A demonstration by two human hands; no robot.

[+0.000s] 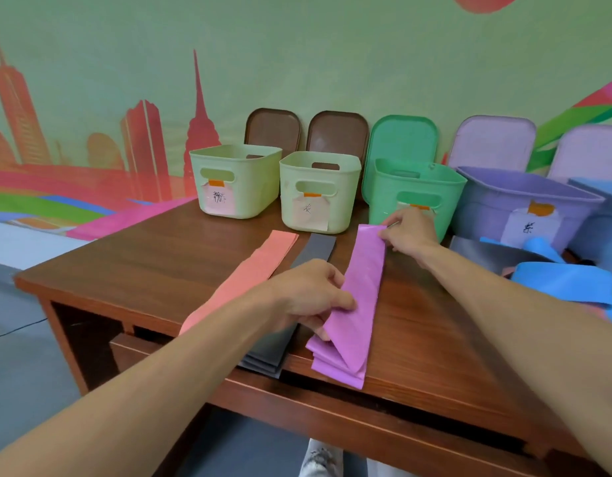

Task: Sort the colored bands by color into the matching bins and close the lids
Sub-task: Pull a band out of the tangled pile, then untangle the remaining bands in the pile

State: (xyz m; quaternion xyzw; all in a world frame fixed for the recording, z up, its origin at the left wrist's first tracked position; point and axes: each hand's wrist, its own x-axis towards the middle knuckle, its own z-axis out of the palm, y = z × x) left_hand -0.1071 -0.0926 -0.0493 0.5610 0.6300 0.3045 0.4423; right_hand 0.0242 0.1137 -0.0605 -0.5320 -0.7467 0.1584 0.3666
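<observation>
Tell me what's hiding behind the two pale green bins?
A brown lid stands against the wall behind the left bin, another lid behind the right bin. The bins cover the lids' bottoms, so where they rest is hidden.

Your left forearm [160, 373] and right forearm [521, 304] are bare along their whole visible length, from the frame's lower corners up to the wrists. Your left hand [308, 297] and right hand [406, 232] are bare too, so all that shows on these 2 arms is skin. At the bottom edge, between your arms, 1 white fabric shoe with grey speckled marks [318, 457] shows from above. Just right of it sits a pale, bluish-white shape [380, 471], cut by the frame; whether it is trouser cloth or another shoe you cannot tell.
</observation>
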